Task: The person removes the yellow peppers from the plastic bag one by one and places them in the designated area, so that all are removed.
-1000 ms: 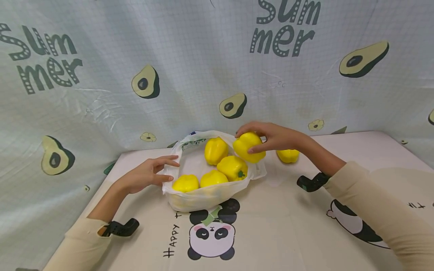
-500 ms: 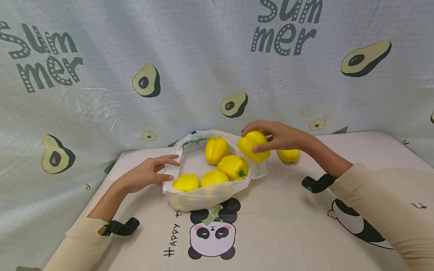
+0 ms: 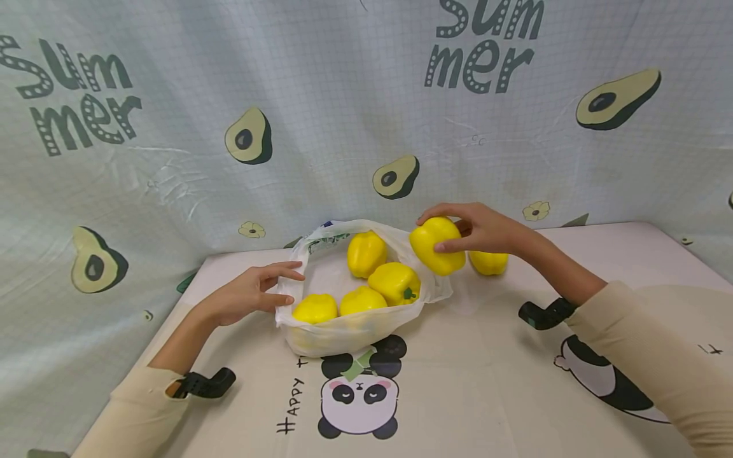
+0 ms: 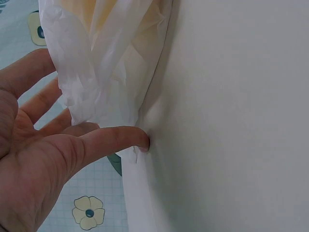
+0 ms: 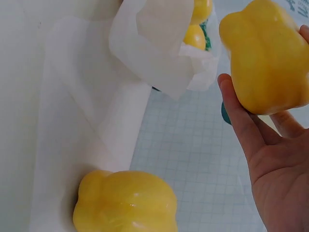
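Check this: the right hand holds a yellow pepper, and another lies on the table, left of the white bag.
The side is wrong: the head view shows the other pepper on the table, right of the white bag. The right hand does hold a yellow pepper.

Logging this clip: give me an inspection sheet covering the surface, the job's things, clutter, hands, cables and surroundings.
Surface: pale table with panda prints.
Job's things: open white bag, four yellow peppers visible inside; one loose pepper on the table to its right.
Clutter: nothing seen.
Left hand: touches the bag's left edge.
Right hand: fingers hold another pepper, raised near the bag's right side.
Cables: nothing seen.
Surroundings: pale backdrop with avocado and "summer" prints.
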Demonstrator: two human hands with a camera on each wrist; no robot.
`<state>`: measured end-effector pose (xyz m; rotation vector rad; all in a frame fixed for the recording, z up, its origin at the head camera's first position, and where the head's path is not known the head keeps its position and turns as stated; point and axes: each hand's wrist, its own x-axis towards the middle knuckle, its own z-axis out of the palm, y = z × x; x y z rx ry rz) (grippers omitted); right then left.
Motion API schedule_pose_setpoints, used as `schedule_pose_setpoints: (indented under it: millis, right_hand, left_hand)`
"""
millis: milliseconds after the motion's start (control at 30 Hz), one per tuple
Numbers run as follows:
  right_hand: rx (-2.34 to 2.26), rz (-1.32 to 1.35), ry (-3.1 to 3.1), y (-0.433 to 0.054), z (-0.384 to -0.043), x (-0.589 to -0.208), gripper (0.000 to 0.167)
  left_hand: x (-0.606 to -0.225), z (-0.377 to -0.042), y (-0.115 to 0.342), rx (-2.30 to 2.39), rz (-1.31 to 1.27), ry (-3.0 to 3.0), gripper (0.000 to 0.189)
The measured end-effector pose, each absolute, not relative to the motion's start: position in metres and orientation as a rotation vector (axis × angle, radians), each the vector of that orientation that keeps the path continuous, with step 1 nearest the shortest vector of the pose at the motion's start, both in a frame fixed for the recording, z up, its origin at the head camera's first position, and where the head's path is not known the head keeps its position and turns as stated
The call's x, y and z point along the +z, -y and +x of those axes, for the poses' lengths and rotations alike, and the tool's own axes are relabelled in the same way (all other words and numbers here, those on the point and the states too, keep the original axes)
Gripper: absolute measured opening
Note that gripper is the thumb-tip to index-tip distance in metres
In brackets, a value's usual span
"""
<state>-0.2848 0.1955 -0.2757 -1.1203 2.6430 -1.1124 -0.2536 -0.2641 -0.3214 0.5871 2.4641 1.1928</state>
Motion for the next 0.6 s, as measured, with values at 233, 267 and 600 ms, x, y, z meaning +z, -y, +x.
schedule_pose_setpoints:
  millis: [233, 267, 600]
  right_hand:
    - [-1.110, -1.091, -2.662, -0.201, -0.283, -0.278, 0.044]
    - [-1.114, -1.079, -2.664, -0.201, -0.283, -0.278, 0.044]
    - [-1.114, -0.996, -2.718, -0.207, -0.280, -0.279, 0.045]
  left_hand:
    - [-0.322, -0.254, 0.265, 1.191, 0.592, -2.465, 0.053]
    - [-0.322, -0.254, 0.265, 1.189, 0.595, -2.467, 0.053]
    - [-0.321, -0.254, 0.265, 1.193, 0.609, -2.464, 0.053]
